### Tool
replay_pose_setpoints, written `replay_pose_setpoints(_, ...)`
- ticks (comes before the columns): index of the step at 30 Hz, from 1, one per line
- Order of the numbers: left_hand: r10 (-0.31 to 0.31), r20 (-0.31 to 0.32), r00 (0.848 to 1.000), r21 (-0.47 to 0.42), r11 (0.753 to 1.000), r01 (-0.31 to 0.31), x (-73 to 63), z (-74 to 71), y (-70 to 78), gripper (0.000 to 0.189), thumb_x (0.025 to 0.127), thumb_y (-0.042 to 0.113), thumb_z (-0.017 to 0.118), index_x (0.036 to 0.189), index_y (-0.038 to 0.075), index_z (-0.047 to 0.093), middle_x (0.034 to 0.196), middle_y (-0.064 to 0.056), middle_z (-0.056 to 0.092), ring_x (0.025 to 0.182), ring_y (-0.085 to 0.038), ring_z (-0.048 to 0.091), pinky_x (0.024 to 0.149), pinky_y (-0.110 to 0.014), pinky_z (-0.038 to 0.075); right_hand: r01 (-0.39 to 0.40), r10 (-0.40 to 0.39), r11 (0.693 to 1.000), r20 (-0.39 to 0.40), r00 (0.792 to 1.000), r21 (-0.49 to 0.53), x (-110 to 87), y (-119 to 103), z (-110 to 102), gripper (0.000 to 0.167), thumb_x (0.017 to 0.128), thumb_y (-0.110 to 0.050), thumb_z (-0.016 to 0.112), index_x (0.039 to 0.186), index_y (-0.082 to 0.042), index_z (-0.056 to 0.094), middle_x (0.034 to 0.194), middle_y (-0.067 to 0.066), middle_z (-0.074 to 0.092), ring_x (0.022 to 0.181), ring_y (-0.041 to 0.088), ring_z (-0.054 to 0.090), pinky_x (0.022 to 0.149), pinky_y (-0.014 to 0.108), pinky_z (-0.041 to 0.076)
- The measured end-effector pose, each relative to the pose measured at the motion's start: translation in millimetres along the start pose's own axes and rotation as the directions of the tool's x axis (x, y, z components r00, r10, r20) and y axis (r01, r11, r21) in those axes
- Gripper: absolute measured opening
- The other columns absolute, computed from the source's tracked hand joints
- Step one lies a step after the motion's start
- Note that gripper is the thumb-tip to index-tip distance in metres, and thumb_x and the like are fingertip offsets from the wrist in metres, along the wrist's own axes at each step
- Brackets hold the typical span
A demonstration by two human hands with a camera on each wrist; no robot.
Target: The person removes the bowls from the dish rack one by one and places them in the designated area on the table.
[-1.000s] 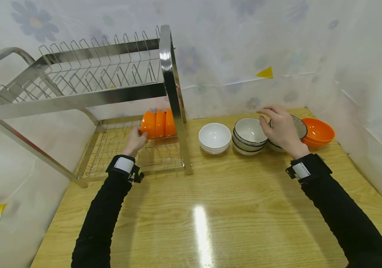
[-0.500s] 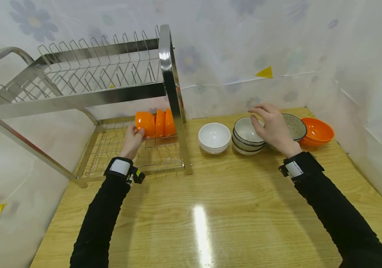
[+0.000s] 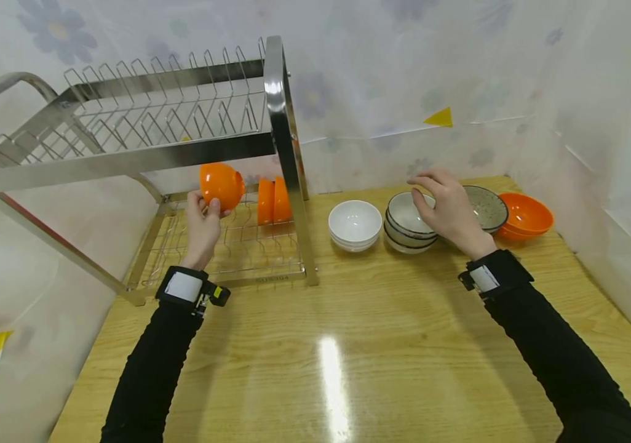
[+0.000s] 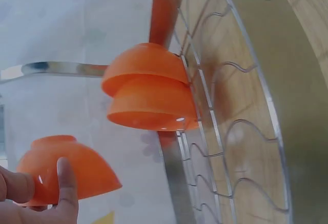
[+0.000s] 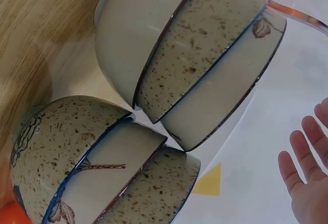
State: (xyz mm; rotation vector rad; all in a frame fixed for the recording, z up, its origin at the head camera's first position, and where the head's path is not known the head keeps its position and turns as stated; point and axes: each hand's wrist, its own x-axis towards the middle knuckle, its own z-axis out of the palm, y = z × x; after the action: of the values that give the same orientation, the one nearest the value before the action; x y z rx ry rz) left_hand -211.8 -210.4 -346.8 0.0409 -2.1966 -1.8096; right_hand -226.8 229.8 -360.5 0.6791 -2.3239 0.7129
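Note:
My left hand (image 3: 203, 231) holds an orange bowl (image 3: 220, 186) between thumb and fingers, raised on its side over the lower shelf of the dish rack (image 3: 271, 280). In the left wrist view, that bowl (image 4: 66, 167) is apart from two other orange bowls (image 4: 154, 103), which stand on edge on the wires, one nesting against the other. My right hand (image 3: 448, 209) hovers with loosely bent fingers over two stacks of bowls, holding nothing. The right wrist view shows the pale and speckled stack (image 5: 205, 55) beside the second stack (image 5: 107, 167), both dark-rimmed.
A stack of white bowls (image 3: 354, 224) stands between the rack and the dark-rimmed stacks. More orange bowls (image 3: 526, 212) sit at the far right. The rack's upper wire tier (image 3: 171, 120) and steel post (image 3: 288, 141) frame the shelf. A papered wall (image 3: 360, 86) runs behind.
My left hand has drawn one orange bowl leftward and up, away from the other two on the shelf. The right hand has shifted slightly left above the stacks.

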Motion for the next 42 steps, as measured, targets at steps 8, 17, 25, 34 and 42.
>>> replay_pose_setpoints(8,0.161,-0.138,0.977,0.065,0.986,-0.153,-22.5,-13.8,20.4,0.033,0.107,0.009,0.042,0.136,-0.007,0.04,0.135,-0.02,0.059,0.097,-0.01,0.061,0.086,-0.018,0.054,0.002,-0.002,1.0,-0.002,1.0,0.005,0.9,-5,0,0.022,0.094,0.002,0.062,0.114,0.005,0.07,0.113,0.023,0.065,0.104,0.039,0.058,0.088,0.052,0.048)
replay_pose_setpoints(17,0.319,-0.113,0.941,0.234,0.929,-0.287,-45.7,-19.9,30.1,0.035,0.106,0.014,0.048,0.133,-0.008,0.047,0.127,-0.021,0.064,0.089,-0.003,0.059,0.08,-0.012,0.05,0.05,-0.049,0.998,-0.025,0.998,0.033,4.2,-15,3,0.022,0.094,-0.001,0.065,0.114,0.006,0.07,0.113,0.025,0.065,0.105,0.041,0.058,0.09,0.051,0.048)
replay_pose_setpoints(25,0.422,-0.161,0.892,0.268,0.889,-0.372,-72.2,-26.1,34.6,0.034,0.103,0.01,0.052,0.126,-0.015,0.051,0.118,-0.028,0.067,0.082,0.006,0.058,0.075,-0.009,0.049,0.083,-0.082,0.995,-0.029,0.996,0.05,6.1,-23,2,0.022,0.093,0.0,0.066,0.113,0.006,0.071,0.11,0.024,0.065,0.101,0.039,0.058,0.087,0.05,0.048)
replay_pose_setpoints(34,0.482,-0.222,0.848,0.349,0.851,-0.392,-103.4,-33.9,35.8,0.032,0.101,0.009,0.056,0.122,-0.015,0.054,0.111,-0.027,0.07,0.079,0.007,0.056,0.076,-0.007,0.048,0.122,-0.12,0.991,-0.039,0.992,0.058,5.3,-32,2,0.021,0.092,0.0,0.067,0.113,0.005,0.071,0.109,0.023,0.066,0.102,0.04,0.059,0.089,0.05,0.049)
replay_pose_setpoints(42,0.697,-0.364,0.618,0.311,0.716,-0.625,-127.2,-19.3,41.3,0.026,0.1,0.004,0.059,0.107,-0.02,0.056,0.092,-0.028,0.066,0.082,0.003,0.059,0.081,-0.009,0.05,0.203,-0.196,0.976,-0.084,0.977,0.083,7.7,-48,-1,0.021,0.092,0.002,0.066,0.111,0.006,0.071,0.107,0.024,0.067,0.099,0.039,0.06,0.086,0.048,0.05)
